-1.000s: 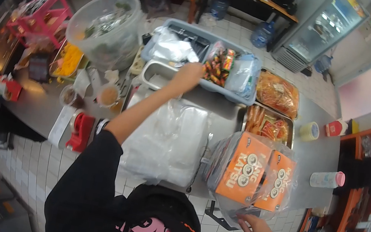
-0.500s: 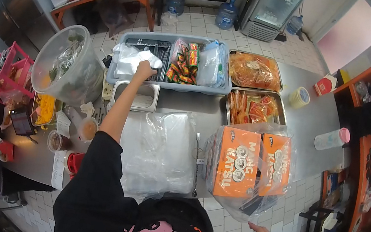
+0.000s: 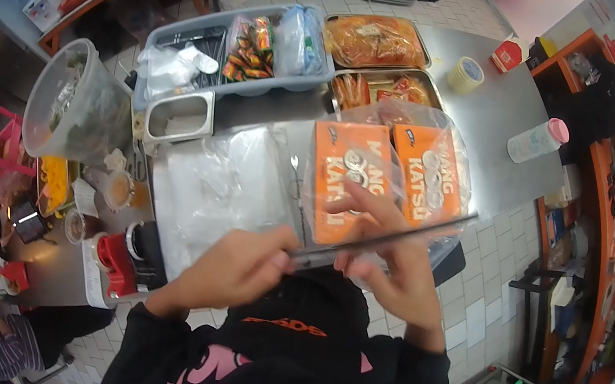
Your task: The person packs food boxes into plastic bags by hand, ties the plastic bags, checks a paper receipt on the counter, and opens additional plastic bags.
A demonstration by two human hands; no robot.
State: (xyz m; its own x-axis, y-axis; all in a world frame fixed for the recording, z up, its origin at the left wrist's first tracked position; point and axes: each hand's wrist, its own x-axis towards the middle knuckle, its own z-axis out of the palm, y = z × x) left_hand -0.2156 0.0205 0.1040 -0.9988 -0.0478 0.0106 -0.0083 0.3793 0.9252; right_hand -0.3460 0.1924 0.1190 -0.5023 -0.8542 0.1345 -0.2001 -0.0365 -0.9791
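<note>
My left hand (image 3: 238, 269) is closed around one end of a thin, dark, stick-like item (image 3: 372, 243), which slants up to the right. My right hand (image 3: 393, 269) has its fingers spread, and the item crosses in front of it. Beyond my right hand are two orange printed boxes (image 3: 347, 154) inside a clear plastic bag (image 3: 459, 169). A stack of clear plastic bags (image 3: 214, 184) lies beyond my left hand.
A blue-grey tray (image 3: 260, 89) holds sachets and plastic packs. Beside it are a small metal pan (image 3: 206, 125) and two food trays (image 3: 430, 59). A large clear tub (image 3: 80, 103), a red tape dispenser (image 3: 115, 265), a pink-capped bottle (image 3: 534, 141) and a person in stripes (image 3: 18, 342) are around.
My left hand has come back from the blue-grey tray with the dark item. My right hand has risen from below the boxes to the item. The view has shifted and turned.
</note>
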